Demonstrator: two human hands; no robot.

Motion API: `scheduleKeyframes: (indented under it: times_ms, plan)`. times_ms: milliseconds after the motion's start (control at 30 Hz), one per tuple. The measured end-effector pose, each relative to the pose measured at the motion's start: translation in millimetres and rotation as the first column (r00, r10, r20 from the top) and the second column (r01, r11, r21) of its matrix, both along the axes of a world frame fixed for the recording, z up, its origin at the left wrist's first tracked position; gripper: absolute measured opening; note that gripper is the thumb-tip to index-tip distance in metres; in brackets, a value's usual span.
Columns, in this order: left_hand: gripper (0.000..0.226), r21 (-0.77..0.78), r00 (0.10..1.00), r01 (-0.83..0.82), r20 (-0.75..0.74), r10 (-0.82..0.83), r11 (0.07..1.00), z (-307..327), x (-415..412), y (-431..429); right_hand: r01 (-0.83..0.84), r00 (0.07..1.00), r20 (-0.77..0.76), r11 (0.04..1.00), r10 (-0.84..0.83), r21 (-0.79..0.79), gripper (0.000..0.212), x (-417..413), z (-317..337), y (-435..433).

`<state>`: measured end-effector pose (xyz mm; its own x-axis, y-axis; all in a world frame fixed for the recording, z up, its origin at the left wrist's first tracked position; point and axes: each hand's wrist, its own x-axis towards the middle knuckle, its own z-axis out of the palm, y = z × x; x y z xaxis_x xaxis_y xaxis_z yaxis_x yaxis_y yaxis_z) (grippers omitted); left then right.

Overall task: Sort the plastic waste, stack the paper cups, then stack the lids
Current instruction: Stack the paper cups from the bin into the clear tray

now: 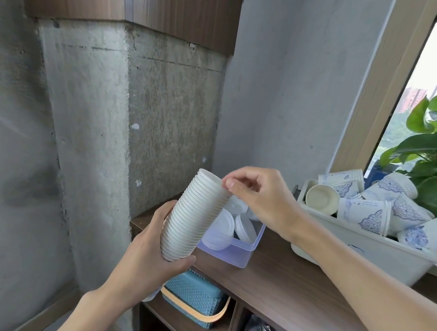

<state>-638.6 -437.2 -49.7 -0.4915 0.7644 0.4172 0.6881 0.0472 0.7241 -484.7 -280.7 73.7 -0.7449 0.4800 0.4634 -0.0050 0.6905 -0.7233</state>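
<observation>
Cup stack [195, 215] (white, ribbed rims, tilted) is held above the wooden shelf [287, 290]: left hand [148, 259] wraps its base, right hand [259, 196] pinches the top rim. Behind: clear box [241, 252] of round white lids [221, 230]; white bin [384, 253] of loose patterned cups [365, 214].

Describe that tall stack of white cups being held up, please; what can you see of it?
The stack of cups is a long column of plain white cups, probably paper, nested so tightly that only their rolled rims show as ridges. It leans slightly, open mouth uppermost, held in the air over the left end of the wooden shelf, in front of a clear box holding lids. The left hand wraps round its lower part; the right hand pinches the topmost rim.
</observation>
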Motion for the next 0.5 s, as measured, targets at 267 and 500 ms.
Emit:
scheduleKeyframes:
  times_ms: [267, 500]
  plan:
    - [0.094, 0.021, 0.999, -0.039, 0.026, 0.038, 0.999, -4.9, -3.6, -0.5, -0.074, 0.997, 0.032, 0.993, 0.077, -0.094, 0.013, -12.2, -9.4, 0.3]
    - [0.091, 0.023, 0.993, -0.087, 0.081, 0.084, 0.996, -13.8, -15.1, -3.0, 0.209, 0.972, 0.145, 0.965, -0.187, -0.16, 0.01, -21.4, -42.2, 58.9]
